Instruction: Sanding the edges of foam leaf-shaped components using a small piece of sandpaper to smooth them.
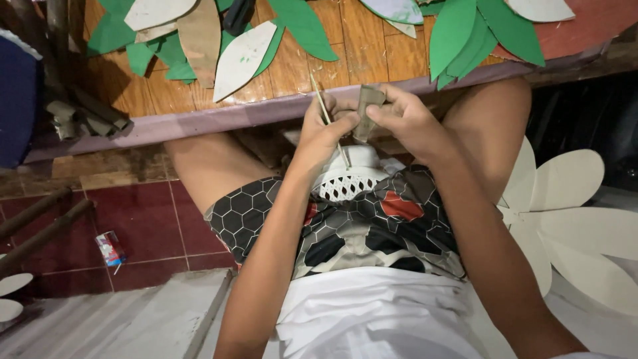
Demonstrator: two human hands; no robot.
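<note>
Two things are meeting above your lap: a thin stick (323, 104) and a small grey-brown paper piece (367, 108), just below the table edge (199, 118). Your left hand (323, 133) is pinching the stick, which is standing tilted, its lower end passing behind your fingers. Your right hand (405, 119) is clamping the paper between thumb and fingertips, touching the left hand. Judging by this, you are doing well keeping both wrists close and elbows tucked; steady the stick before pressing the paper against it.

Stick (323, 106) and folded strip (367, 110) in hands
</note>
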